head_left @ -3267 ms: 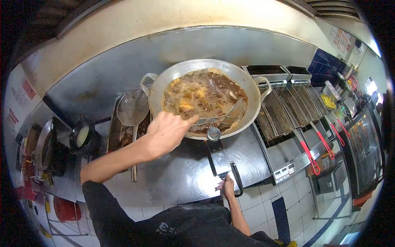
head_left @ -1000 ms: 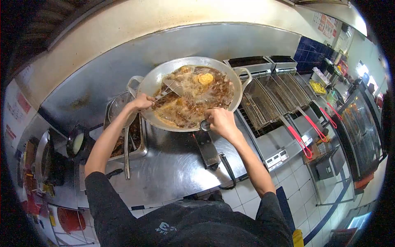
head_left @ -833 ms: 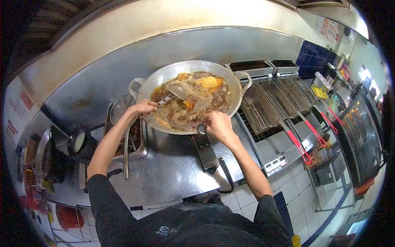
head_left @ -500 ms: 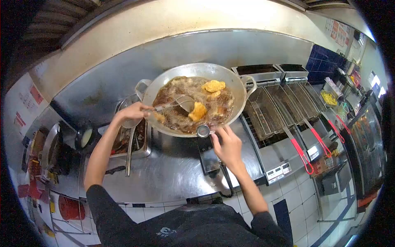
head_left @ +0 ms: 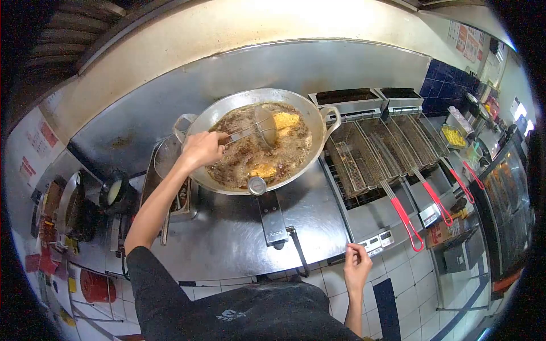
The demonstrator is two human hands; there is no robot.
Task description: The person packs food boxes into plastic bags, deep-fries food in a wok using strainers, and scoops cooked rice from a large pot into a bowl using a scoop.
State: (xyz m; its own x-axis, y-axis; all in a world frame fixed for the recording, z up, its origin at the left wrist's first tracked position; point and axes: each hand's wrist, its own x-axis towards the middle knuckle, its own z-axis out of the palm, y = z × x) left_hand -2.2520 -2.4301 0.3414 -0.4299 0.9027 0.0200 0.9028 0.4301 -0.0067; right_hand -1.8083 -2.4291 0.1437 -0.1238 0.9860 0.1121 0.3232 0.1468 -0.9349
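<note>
My left hand (head_left: 203, 149) is closed around the handle of a wire skimmer (head_left: 265, 126), whose round mesh head is over the bubbling oil. The wide metal wok (head_left: 213, 111) holds dark oil with golden fried pieces (head_left: 286, 120), one beside the mesh and another (head_left: 263, 170) near the front rim. A round dial thermometer (head_left: 256, 185) sits at that rim. My right hand (head_left: 356, 262) is away from the wok, near the counter's front edge, with loosely bent fingers, open and empty.
Wire fryer baskets (head_left: 347, 159) with red handles (head_left: 405, 221) stand to the right. Left of the wok, a strainer (head_left: 168, 154) lies over a metal tray (head_left: 187, 210). A black device (head_left: 273, 221) sits in front of the wok. Farther left is a dark pan (head_left: 115, 192).
My right hand has left the thermometer and moved down and right to the counter edge. The skimmer head has risen away from the front golden piece toward the back one.
</note>
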